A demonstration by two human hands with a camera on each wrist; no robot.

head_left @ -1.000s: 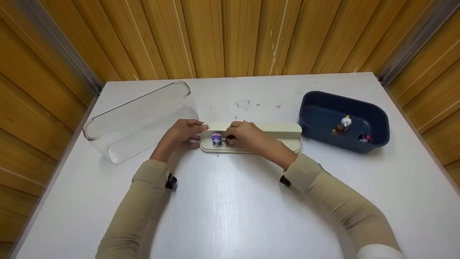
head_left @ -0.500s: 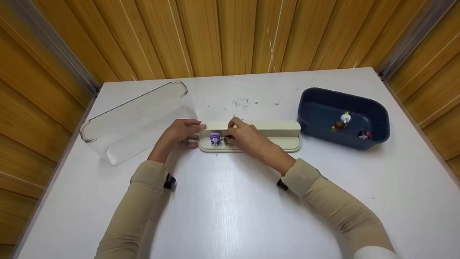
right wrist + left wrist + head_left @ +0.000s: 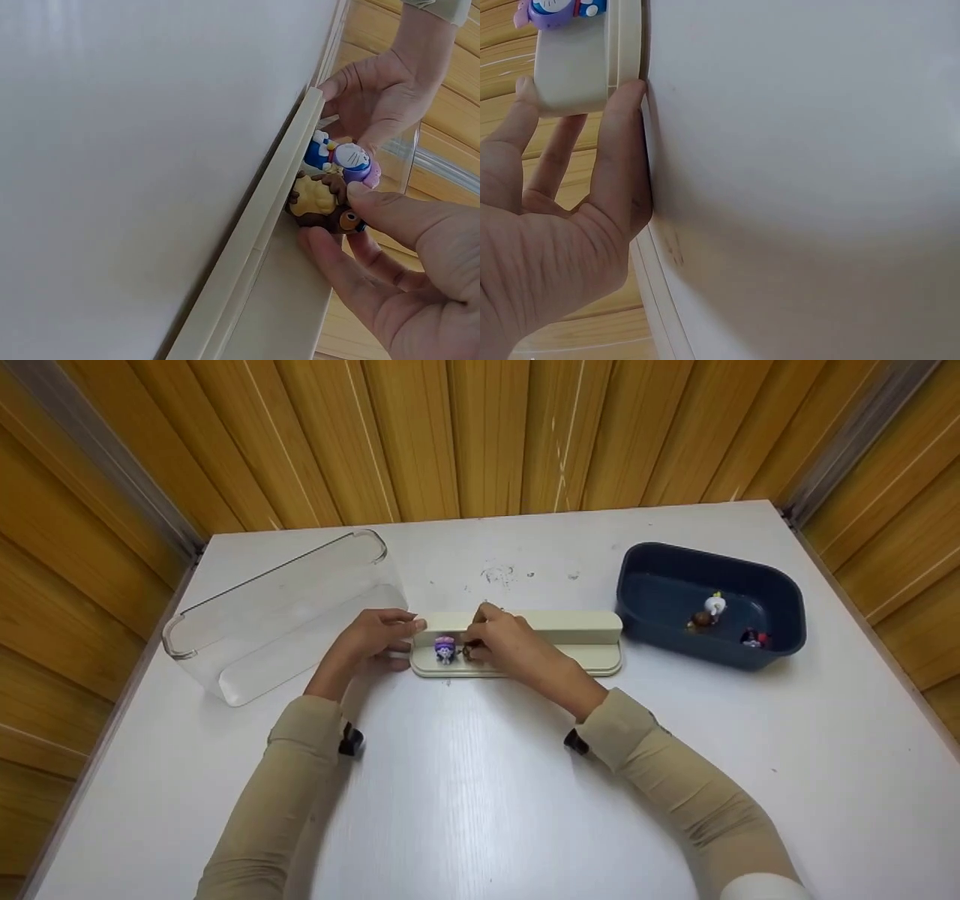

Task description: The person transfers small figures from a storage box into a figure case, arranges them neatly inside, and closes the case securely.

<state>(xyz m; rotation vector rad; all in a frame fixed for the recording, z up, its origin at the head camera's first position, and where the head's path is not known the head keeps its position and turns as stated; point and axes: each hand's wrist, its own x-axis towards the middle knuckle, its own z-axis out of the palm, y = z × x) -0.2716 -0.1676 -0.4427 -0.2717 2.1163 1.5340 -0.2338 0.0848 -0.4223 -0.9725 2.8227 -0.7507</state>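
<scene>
A cream two-level display stand (image 3: 592, 658) lies on the white table. On its lower step, at the left end, stands a blue-and-white cat figurine with a purple-and-pink hat (image 3: 445, 650). Beside it, my right hand (image 3: 517, 647) pinches a brown figurine with a tan belly (image 3: 315, 196) between thumb and fingers; in the head view it is mostly hidden by the hand. The right wrist view has the two figurines close together, the brown one low at the step. My left hand (image 3: 369, 639) holds the stand's left end, thumb on the upper ledge and fingers (image 3: 619, 120) along the side.
To the right, a dark blue bin (image 3: 780, 656) contains a white figurine (image 3: 715, 604), a brown one (image 3: 701, 619) and a black-and-red one (image 3: 755, 638). A clear plastic bin (image 3: 225, 682) lies at the left, near my left hand. Wooden panels (image 3: 480, 435) rise behind the table.
My right fingers have shifted slightly on the brown figurine, which stays beside the cat figurine. My left hand keeps its hold on the stand. The whole head view has drifted slightly.
</scene>
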